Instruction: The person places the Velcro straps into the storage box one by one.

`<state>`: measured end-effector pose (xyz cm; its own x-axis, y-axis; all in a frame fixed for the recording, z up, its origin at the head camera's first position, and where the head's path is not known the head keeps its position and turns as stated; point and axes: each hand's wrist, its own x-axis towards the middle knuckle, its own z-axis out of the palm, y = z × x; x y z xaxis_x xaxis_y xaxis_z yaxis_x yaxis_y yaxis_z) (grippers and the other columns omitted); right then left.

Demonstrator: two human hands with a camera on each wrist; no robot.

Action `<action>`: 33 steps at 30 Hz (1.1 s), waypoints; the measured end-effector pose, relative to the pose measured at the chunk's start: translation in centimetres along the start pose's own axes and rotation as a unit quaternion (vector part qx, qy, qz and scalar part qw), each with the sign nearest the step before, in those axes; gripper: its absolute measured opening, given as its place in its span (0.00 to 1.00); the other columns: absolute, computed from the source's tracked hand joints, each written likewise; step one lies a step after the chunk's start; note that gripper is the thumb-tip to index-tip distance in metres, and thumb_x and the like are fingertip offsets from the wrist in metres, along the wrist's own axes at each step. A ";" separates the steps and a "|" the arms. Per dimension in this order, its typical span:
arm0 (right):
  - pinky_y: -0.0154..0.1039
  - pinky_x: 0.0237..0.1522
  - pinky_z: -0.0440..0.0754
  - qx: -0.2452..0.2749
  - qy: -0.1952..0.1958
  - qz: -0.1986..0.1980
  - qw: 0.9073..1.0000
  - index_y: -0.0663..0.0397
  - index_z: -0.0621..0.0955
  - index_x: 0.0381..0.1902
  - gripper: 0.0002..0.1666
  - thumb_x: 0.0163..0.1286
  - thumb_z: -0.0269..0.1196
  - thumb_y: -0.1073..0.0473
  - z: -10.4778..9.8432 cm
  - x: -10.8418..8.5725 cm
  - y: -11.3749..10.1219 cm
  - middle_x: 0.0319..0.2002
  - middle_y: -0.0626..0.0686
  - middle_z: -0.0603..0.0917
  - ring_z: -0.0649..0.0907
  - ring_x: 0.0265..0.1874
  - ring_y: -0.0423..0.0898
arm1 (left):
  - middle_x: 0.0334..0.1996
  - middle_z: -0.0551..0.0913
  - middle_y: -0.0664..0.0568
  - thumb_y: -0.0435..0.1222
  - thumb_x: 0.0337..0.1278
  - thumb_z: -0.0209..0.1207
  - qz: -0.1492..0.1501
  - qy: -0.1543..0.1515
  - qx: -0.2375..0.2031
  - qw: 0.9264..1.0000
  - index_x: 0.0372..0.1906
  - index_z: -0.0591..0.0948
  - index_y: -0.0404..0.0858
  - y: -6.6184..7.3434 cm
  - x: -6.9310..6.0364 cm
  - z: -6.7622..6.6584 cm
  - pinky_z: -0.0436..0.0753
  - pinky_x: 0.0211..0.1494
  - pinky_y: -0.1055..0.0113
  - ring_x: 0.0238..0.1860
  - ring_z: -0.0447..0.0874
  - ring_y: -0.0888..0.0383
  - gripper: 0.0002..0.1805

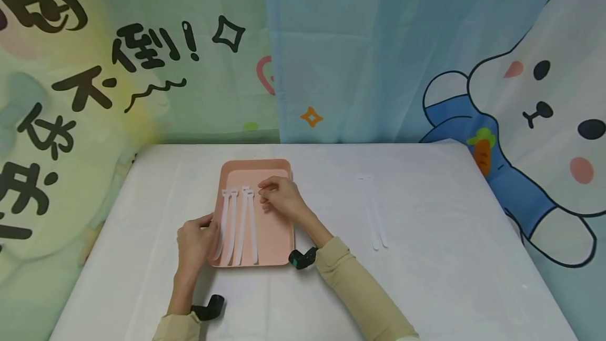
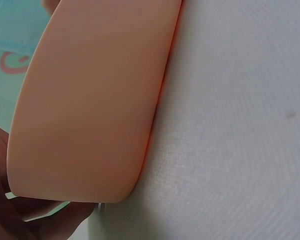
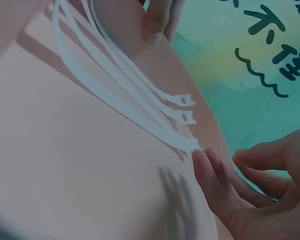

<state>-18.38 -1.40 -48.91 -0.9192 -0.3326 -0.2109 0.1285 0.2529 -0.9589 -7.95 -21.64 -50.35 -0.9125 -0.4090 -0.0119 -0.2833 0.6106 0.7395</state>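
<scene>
A shallow pink tray point(image 1: 275, 214) lies on the table with several white strap-like cable ties point(image 1: 232, 225) side by side in its left half. Each has a flared end; slots show in some of these ends in the right wrist view. My left hand point(image 1: 195, 241) grips the tray's left wall, its thumb over the rim. Above the tray, my right hand point(image 1: 282, 198) is just right of the ties' flared ends. In the right wrist view a fingertip point(image 3: 201, 162) is close to one tie's end point(image 3: 195, 145); whether it touches cannot be told. Thumb and fingers are apart, with nothing between them.
Two more white straps point(image 1: 374, 214) lie on the white tabletop point(image 1: 440, 257), right of the tray. Behind the table hang printed cloths point(image 1: 341, 57). A black wrist camera point(image 1: 210, 308) is on the left wrist and another point(image 1: 303, 258) on the right.
</scene>
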 end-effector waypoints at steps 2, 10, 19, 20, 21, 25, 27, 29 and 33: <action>0.46 0.39 0.88 0.011 0.004 0.002 1.000 0.71 0.81 0.54 0.15 0.74 0.60 0.68 -0.4 -0.4 -0.1 0.42 0.69 0.87 0.90 0.33 0.55 | 0.39 0.90 0.33 0.32 0.63 0.60 -0.001 -0.002 -0.002 1.000 0.52 0.87 0.30 0.1 -0.1 0.0 0.72 0.26 0.65 0.32 0.84 0.45 0.16; 0.47 0.39 0.89 0.040 0.039 -0.014 0.998 0.73 0.81 0.53 0.14 0.74 0.57 0.71 -2.4 -1.6 0.2 0.45 0.69 0.88 0.89 0.29 0.51 | 0.39 0.90 0.33 0.32 0.64 0.60 -0.005 -0.004 0.004 1.000 0.53 0.87 0.30 0.3 -0.3 -0.2 0.71 0.26 0.66 0.31 0.82 0.47 0.16; 0.43 0.38 0.88 0.040 0.064 -0.012 0.997 0.71 0.82 0.53 0.14 0.74 0.59 0.70 -4.6 -2.4 0.9 0.44 0.67 0.88 0.88 0.29 0.47 | 0.39 0.90 0.33 0.33 0.65 0.60 -0.002 -0.002 0.004 1.000 0.52 0.87 0.29 0.6 -0.4 -0.2 0.72 0.27 0.66 0.33 0.84 0.46 0.16; 0.43 0.38 0.88 0.037 0.066 -0.009 0.997 0.71 0.83 0.53 0.14 0.74 0.59 0.69 -4.9 -2.5 1.0 0.43 0.67 0.88 0.88 0.30 0.47 | 0.40 0.90 0.32 0.32 0.64 0.60 -0.003 -0.003 0.003 1.000 0.52 0.87 0.29 0.6 -0.4 -0.2 0.72 0.26 0.66 0.32 0.84 0.46 0.16; 0.43 0.38 0.88 0.033 0.069 -0.007 0.997 0.70 0.83 0.53 0.14 0.74 0.59 0.69 -5.2 -2.6 1.1 0.43 0.67 0.88 0.88 0.30 0.48 | 0.40 0.89 0.32 0.32 0.64 0.60 -0.004 -0.004 0.002 1.000 0.52 0.87 0.29 0.6 -0.4 -0.2 0.72 0.26 0.66 0.32 0.83 0.46 0.16; 0.42 0.38 0.88 0.018 0.081 0.000 0.997 0.70 0.83 0.53 0.14 0.74 0.58 0.69 -6.7 -2.9 1.8 0.43 0.67 0.89 0.88 0.31 0.48 | 0.40 0.89 0.30 0.31 0.63 0.59 0.000 -0.006 -0.004 1.000 0.52 0.87 0.28 0.4 -0.5 -0.3 0.70 0.22 0.65 0.27 0.80 0.48 0.16; 0.40 0.37 0.88 0.012 0.090 0.003 0.996 0.71 0.83 0.53 0.14 0.74 0.57 0.70 -7.6 -3.1 2.3 0.43 0.67 0.89 0.88 0.30 0.47 | 0.40 0.89 0.30 0.31 0.63 0.59 0.004 -0.007 -0.004 1.000 0.51 0.87 0.28 0.4 -0.4 -0.3 0.70 0.22 0.66 0.26 0.79 0.50 0.16; 0.39 0.37 0.88 0.008 0.101 0.004 0.995 0.72 0.83 0.53 0.15 0.74 0.57 0.70 -8.6 -3.3 2.8 0.43 0.68 0.89 0.87 0.31 0.46 | 0.40 0.89 0.30 0.31 0.63 0.59 0.008 -0.007 -0.005 1.000 0.51 0.87 0.27 0.4 -0.4 -0.3 0.70 0.22 0.66 0.25 0.78 0.52 0.16; 0.41 0.39 0.88 0.005 0.116 0.011 0.993 0.73 0.82 0.54 0.15 0.73 0.57 0.70 -10.4 -3.8 3.7 0.44 0.70 0.88 0.88 0.33 0.47 | 0.41 0.89 0.30 0.32 0.64 0.60 0.008 -0.011 -0.010 1.000 0.52 0.87 0.27 0.5 -0.4 -0.4 0.68 0.20 0.66 0.21 0.75 0.56 0.16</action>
<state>-18.32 10.24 -49.65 -0.9770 -0.1091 -0.1830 0.1515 0.2487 -0.9567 -7.62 -21.41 -49.71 -0.9230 -0.3846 -0.0155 -0.2637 0.6026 0.7532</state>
